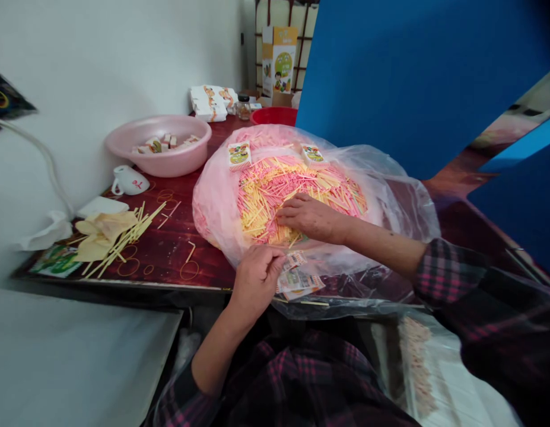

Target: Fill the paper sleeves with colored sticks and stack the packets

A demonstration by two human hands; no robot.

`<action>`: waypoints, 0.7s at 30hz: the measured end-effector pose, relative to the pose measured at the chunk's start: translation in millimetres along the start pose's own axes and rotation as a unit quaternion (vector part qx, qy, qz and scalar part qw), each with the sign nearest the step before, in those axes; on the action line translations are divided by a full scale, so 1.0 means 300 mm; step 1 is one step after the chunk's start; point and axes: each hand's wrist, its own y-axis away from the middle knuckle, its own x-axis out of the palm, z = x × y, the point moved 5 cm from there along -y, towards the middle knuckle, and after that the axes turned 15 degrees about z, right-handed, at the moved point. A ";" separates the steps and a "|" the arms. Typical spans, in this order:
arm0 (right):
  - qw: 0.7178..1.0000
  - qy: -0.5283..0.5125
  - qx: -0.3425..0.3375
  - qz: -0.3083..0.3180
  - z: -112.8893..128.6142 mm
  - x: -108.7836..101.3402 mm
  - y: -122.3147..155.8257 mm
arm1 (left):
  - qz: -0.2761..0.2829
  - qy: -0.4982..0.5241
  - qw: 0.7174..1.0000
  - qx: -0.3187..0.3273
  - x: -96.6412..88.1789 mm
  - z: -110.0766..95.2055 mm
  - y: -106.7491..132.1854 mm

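Note:
A large clear plastic bag (385, 184) lies spread open on the table, heaped with thin pink and yellow sticks (275, 185). My right hand (308, 216) rests over the heap, palm down, its fingers stretched to the left and their tips among the sticks. At the bag's near edge my left hand (258, 276) is closed, thumb against the curled fingers; what it pinches, if anything, is hidden. Just right of it lie flat printed packets (299, 281) on the plastic. Two small filled printed boxes, a left one (239, 156) and a right one (314, 156), sit on top of the heap.
A pink basin (161, 163) with small boxes stands at the back left, near a white mug (130, 181) on its side. Loose yellow sticks (127, 240) and rubber bands (189, 270) lie on the dark red table (168, 261). A blue panel (390, 77) rises behind on the right.

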 end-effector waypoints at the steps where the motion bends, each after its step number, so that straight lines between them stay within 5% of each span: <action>1: 1.000 0.001 -0.004 0.003 -0.005 0.005 -0.003 | -0.001 0.005 1.000 -0.001 -0.001 0.000 -0.002; 8: 0.998 -0.057 0.005 -0.029 -0.067 0.063 -0.013 | -0.005 0.079 0.996 -0.031 -0.003 0.022 -0.021; 12: 0.978 -0.159 0.096 -0.091 -0.118 0.094 -0.015 | -0.022 0.131 0.990 -0.044 -0.007 0.037 -0.031; 17: 0.901 -0.296 0.272 -0.161 -0.161 0.087 0.021 | -0.055 0.166 0.984 -0.020 -0.010 0.043 -0.046; 21: 0.825 -0.426 0.269 -0.258 -0.140 0.043 0.053 | -0.100 0.214 0.971 -0.034 -0.005 0.065 -0.059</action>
